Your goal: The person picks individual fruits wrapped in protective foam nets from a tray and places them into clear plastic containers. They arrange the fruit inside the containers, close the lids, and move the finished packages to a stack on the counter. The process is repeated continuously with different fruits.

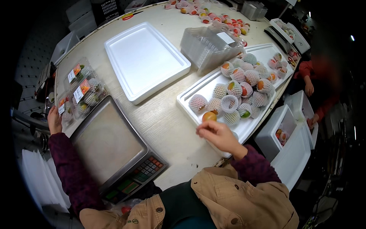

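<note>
On the far left, my left hand (54,120) has its fingers against the outer side of a clear plastic fruit box (67,111) with an orange-and-white label, gripping its edge. Beside it stand more labelled clear boxes (84,89) with netted fruit inside. My right hand (218,134) is over the near-left rim of a white foam tray (187,100), fingers curled together; what they hold, if anything, is hidden. Just beyond its knuckles is a bare orange-yellow fruit (209,116). Many fruits in white foam nets (244,78) fill the tray, and an empty net sleeve (230,103) lies among them.
A scale (106,141) sits between my arms. Behind are an empty white foam lid (143,57), stacked clear boxes (207,47), loose netted fruit (219,19) and yellow-red scissors (128,16). Another person in a red sleeve (305,68) works at right near white foam boxes (272,131).
</note>
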`<control>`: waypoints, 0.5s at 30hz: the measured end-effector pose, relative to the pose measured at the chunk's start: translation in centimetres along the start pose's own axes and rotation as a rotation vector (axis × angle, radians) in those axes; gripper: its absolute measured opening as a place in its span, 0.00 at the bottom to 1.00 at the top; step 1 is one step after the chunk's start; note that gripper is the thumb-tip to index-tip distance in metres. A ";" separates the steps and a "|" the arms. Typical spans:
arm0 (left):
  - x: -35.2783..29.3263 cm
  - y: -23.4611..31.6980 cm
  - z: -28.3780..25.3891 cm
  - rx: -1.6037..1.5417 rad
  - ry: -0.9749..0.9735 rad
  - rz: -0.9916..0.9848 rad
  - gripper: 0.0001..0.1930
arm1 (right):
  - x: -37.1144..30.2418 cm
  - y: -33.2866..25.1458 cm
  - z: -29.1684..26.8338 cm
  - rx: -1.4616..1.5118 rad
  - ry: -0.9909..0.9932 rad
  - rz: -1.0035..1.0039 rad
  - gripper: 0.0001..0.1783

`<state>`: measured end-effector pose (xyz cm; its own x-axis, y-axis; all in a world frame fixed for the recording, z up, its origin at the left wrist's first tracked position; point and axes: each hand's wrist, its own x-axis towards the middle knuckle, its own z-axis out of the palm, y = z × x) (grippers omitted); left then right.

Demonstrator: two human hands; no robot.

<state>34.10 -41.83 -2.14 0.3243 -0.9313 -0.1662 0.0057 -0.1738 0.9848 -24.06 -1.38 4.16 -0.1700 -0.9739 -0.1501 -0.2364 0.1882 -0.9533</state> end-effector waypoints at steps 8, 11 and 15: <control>-28.4 10.5 14.2 0.067 -0.577 0.330 0.14 | 21.2 -3.5 -8.8 -1.076 0.633 -0.535 0.10; -35.6 8.8 15.4 0.230 -0.693 0.540 0.16 | 24.5 -3.0 -9.9 -1.135 0.518 -0.257 0.12; -41.6 6.5 13.5 0.289 -0.672 0.530 0.16 | 26.4 -2.2 -9.1 -1.166 0.522 -0.307 0.13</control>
<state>7.84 -8.55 10.48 -0.4048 -0.8872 0.2214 -0.2540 0.3417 0.9048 -36.76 -26.34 4.73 -0.2472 -0.8826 0.3999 -0.9690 0.2236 -0.1055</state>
